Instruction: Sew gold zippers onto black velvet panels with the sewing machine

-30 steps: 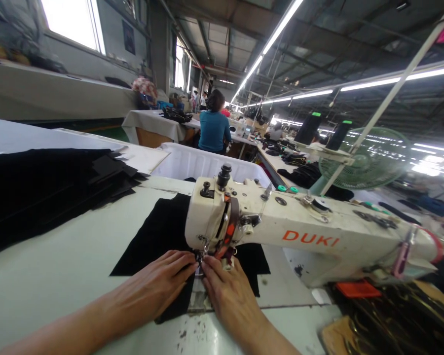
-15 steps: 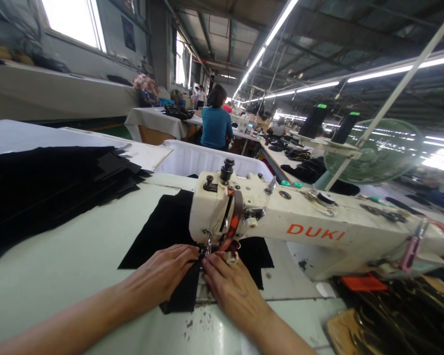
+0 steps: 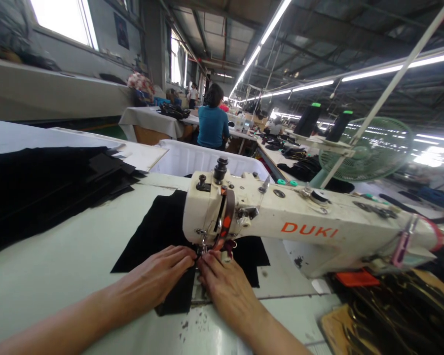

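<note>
A piece of black fabric (image 3: 153, 224) lies under the head of a white sewing machine (image 3: 266, 212) marked DUKI, showing on both sides of it and toward me. My left hand (image 3: 163, 271) presses down on the fabric left of the needle, fingers together and bent around its edge. Just right of it, my right hand (image 3: 227, 286) has its fingers closed on the fabric close to the presser foot (image 3: 204, 248). The fingertips of both hands nearly meet there, and they partly hide the seam area.
Stacked black fabric pieces (image 3: 52, 192) lie on the table at left. Behind the machine is a white plastic bin (image 3: 210, 155). Black thread cones (image 3: 309, 120) and a green fan (image 3: 368, 148) stand at right, above dark pieces (image 3: 403, 310). A person in blue (image 3: 212, 125) sits ahead.
The whole view has shifted slightly, so the machine and bench appear a little farther left. Both hands stay on the fabric at the needle, with hardly any change in their grip.
</note>
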### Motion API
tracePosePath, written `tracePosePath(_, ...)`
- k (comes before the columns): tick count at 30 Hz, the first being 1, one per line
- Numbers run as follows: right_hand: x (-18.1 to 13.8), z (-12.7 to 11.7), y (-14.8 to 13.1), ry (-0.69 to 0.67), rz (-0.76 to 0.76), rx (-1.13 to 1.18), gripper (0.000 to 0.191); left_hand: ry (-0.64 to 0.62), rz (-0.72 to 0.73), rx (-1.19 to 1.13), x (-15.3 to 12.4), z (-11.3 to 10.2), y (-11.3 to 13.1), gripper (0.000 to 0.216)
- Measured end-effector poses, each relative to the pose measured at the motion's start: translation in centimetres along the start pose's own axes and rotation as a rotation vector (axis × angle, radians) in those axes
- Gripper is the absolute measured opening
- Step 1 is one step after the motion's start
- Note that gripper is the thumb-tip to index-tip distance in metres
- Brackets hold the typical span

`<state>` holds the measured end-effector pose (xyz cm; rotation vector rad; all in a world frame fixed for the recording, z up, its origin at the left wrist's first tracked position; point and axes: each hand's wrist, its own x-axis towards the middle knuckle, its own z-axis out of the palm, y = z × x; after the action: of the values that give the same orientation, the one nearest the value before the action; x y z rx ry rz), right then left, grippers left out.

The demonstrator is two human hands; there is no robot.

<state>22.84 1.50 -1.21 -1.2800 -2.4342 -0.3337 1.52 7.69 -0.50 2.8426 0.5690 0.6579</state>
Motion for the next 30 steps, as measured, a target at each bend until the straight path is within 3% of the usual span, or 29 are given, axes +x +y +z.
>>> tracePosePath(4, -0.5, 0.6, 0.4, 0.072, -0.025, 0.033, 0.030, -0.026, 0.049, 0.109, -0.2, 0.1, 0.4, 0.037)
tracePosePath(11, -0.8, 1.0, 0.4, 0.114, 0.005, 0.049, 0.027, -0.008, 0.040, 0.082, 0.1, -0.3, 1.1, 0.039)
tracePosePath(16, -0.4, 0.8, 0.5, 0.130, 0.008, 0.072, 0.027, -0.034, 0.010, 0.151, -0.2, 0.2, 0.6, 0.047)
tracePosePath(23, -0.5, 0.6, 0.3, 0.122, 0.025, 0.054, 0.030, -0.009, -0.003, 0.077, -0.8, 1.7, -0.5, 0.053)
tracePosePath(26, -0.4, 1.0, 0.3, 0.198, 0.023, 0.072, 0.028, -0.004, -0.014, 0.081, -0.9, 1.5, -0.4, 0.056)
tracePosePath(30, -0.3, 2.8, 0.8, 0.418, 0.008, 0.059, 0.026, 0.001, -0.012, 0.109, -0.4, 0.5, 0.4, 0.059)
